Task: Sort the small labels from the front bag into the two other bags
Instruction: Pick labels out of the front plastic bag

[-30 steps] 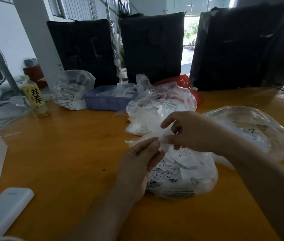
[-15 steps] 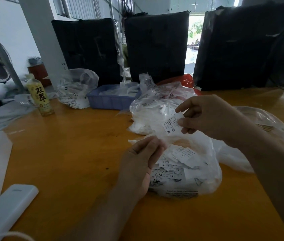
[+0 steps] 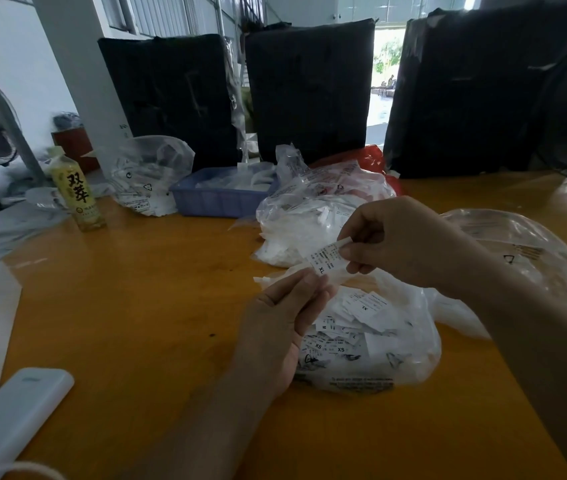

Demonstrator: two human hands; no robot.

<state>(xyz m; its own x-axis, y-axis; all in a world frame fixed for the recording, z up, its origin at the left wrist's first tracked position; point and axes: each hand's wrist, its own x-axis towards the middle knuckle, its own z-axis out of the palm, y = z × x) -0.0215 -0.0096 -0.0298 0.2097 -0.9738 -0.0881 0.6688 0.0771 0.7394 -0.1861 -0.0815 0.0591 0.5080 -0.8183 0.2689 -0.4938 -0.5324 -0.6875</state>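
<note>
Right hand (image 3: 400, 244): you're pinching the top end of an XL label (image 3: 327, 259), grip clamped on it.
Left hand (image 3: 282, 327): your fingertips are pinching the label's lower end, over the front bag's mouth.
Front bag (image 3: 403, 348): lying on the table (image 3: 143, 306), holding loose labels.
Other bags: full one (image 3: 303, 216) just behind, near-empty one (image 3: 531, 258) lying to the right.
</note>
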